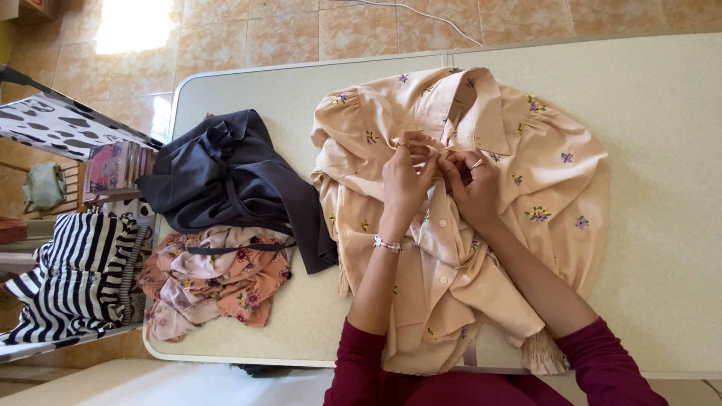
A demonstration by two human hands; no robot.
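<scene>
A peach blouse (pixel 541 173) with small purple and yellow embroidered flowers lies spread on the pale table (pixel 662 98), collar toward the far edge. Both hands meet at its front placket just below the collar. My left hand (pixel 406 177), with a beaded bracelet on the wrist, pinches the fabric edge there. My right hand (pixel 470 188), wearing a ring, grips the opposite edge of the placket, fingers touching the left hand's. Whatever sits between the fingertips is hidden. Dark red sleeves cover both forearms.
A crumpled dark grey garment (pixel 233 173) and a pink floral garment (pixel 214 282) lie on the table's left part. Beyond the left edge stand a black-and-white striped fabric (pixel 71 274), a spotted fabric (pixel 60 128) and several books (pixel 113 165). The floor is tiled.
</scene>
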